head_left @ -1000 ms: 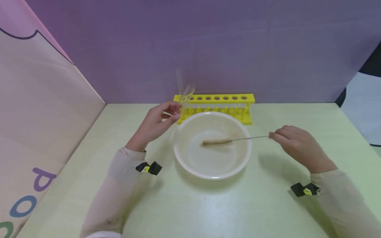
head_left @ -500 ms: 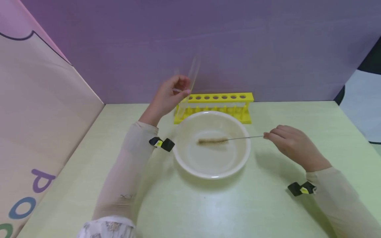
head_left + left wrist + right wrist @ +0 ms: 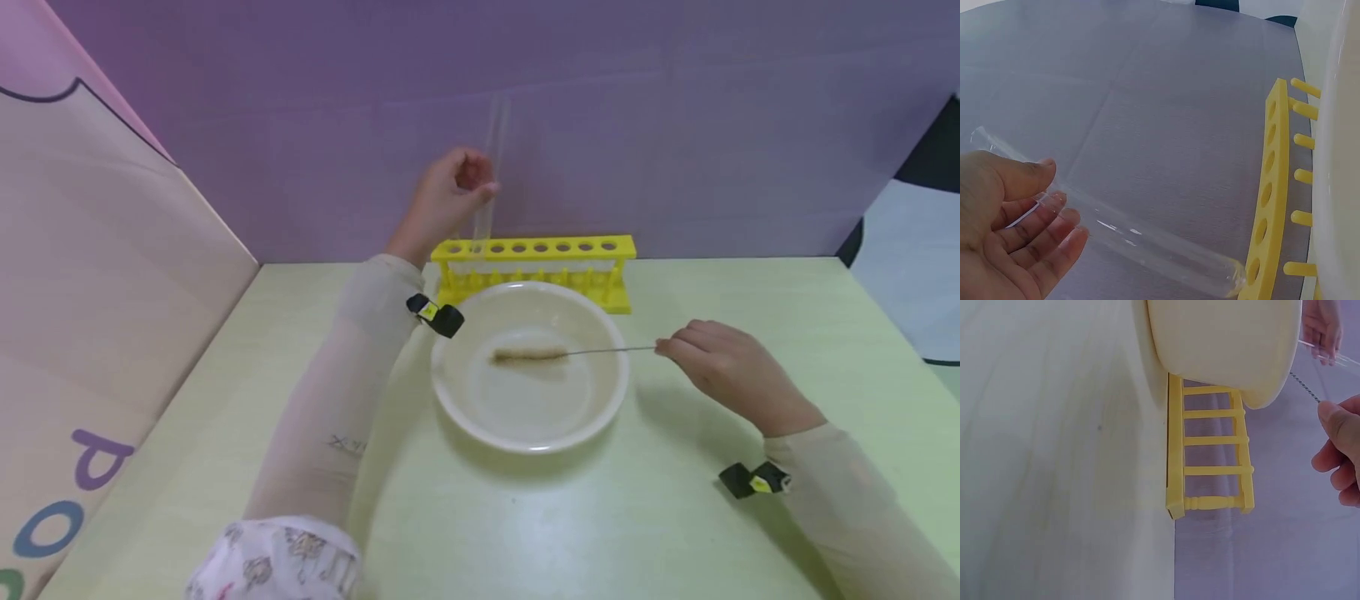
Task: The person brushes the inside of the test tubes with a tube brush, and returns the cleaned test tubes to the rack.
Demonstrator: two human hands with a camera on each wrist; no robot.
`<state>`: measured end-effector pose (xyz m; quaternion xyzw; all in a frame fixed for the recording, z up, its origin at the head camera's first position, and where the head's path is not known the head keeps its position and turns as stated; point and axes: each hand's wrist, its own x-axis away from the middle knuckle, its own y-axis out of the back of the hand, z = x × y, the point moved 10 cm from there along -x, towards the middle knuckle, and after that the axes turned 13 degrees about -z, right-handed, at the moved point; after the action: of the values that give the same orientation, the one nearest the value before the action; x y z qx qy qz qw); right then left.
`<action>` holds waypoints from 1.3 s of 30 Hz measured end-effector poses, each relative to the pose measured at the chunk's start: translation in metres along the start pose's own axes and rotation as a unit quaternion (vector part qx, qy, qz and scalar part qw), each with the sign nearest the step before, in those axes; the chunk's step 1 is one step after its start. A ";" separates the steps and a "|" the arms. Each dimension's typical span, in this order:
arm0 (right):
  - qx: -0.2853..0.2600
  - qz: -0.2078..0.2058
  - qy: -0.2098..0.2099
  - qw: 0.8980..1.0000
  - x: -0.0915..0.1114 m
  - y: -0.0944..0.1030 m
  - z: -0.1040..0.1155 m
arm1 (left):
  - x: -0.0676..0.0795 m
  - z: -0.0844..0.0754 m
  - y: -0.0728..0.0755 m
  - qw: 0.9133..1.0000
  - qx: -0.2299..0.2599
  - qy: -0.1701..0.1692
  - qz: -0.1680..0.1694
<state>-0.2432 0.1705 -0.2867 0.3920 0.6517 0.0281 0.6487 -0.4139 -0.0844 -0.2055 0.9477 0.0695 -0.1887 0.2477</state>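
My left hand (image 3: 456, 193) pinches a clear test tube (image 3: 498, 129) between thumb and fingers over the left end of a yellow test tube rack (image 3: 551, 247). In the left wrist view, the tube's rounded end (image 3: 1232, 278) is at one of the rack's holes; whether it has entered cannot be told. My right hand (image 3: 738, 373) pinches the thin wire handle of a test tube brush (image 3: 528, 357). Its tan bristles lie over the inside of a white bowl (image 3: 536, 433). The twisted wire (image 3: 1305, 386) shows in the right wrist view.
The bowl stands on the pale table (image 3: 540, 525), just in front of the rack, covering part of its base. A purple backdrop (image 3: 675, 150) rises directly behind the rack. A printed pale panel (image 3: 112, 292) borders the left side.
My left hand has moved up and to the right with the test tube, from beside the bowl to above the rack. The tube is now nearly upright. The brush has shifted slightly left.
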 end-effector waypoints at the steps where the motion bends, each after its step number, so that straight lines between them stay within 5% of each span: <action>1: -0.001 0.001 0.000 1.000 0.000 0.000 0.000 | -0.002 0.001 -0.001 1.000 -0.007 0.000 -0.002; 22: 0.010 0.021 0.002 1.000 0.004 -0.004 0.002 | -0.011 0.022 -0.018 0.998 -0.052 0.014 -0.016; 39: 0.000 0.011 0.006 1.000 0.002 -0.004 0.005 | -0.006 0.040 -0.044 0.991 -0.104 0.003 0.080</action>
<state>-0.2407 0.1669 -0.2913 0.3992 0.6510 0.0378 0.6445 -0.4427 -0.0664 -0.2548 0.9199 0.0130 -0.1571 0.3591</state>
